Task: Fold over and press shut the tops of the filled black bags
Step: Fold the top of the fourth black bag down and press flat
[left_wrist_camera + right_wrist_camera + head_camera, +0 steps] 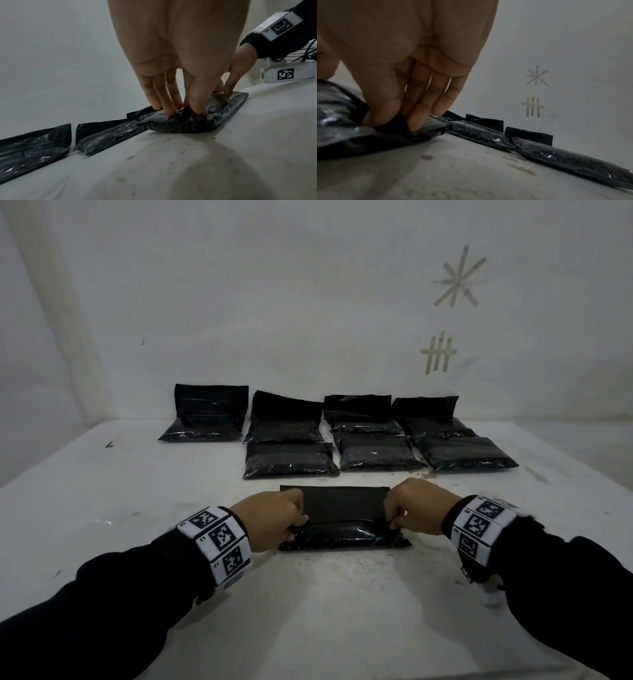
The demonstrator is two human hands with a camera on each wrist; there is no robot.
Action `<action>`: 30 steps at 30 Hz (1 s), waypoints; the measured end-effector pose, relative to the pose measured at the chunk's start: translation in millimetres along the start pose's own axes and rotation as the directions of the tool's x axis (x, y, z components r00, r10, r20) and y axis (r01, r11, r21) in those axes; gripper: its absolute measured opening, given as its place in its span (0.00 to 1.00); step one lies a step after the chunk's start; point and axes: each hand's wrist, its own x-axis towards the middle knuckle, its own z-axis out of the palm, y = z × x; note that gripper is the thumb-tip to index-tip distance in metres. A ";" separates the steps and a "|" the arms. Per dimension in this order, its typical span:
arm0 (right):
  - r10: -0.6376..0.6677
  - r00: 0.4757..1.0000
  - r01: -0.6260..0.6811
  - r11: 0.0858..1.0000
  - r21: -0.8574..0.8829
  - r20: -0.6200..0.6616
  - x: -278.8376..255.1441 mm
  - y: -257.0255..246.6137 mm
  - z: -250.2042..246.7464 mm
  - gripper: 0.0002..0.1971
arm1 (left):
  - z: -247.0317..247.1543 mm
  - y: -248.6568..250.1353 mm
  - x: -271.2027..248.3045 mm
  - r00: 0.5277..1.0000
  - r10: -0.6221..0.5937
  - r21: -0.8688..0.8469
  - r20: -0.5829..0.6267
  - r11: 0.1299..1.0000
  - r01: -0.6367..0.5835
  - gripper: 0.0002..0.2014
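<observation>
A filled black bag (342,534) lies flat on the white table (308,611) close in front of me, its empty top flap (342,503) stretching away from me. My left hand (274,518) pinches the bag's left end where flap meets filling; in the left wrist view the left hand's fingertips (173,108) dig into the plastic of the bag (197,121). My right hand (416,508) pinches the right end; the right wrist view shows thumb and fingers (414,121) gripping a fold of the bag (359,136).
Several more filled black bags lie beyond: a nearer row (378,451) with tops folded flat, and a farther row (205,412) whose flaps lean up against the white wall. Tape marks (459,278) are stuck on the wall at right.
</observation>
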 end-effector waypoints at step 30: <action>-0.096 0.995 0.098 0.992 -0.078 0.038 -8.9 -31.1 7.7 0.26 | -0.9 43.8 -0.5 0.991 -0.076 0.267 0.113 0.963 0.044 0.30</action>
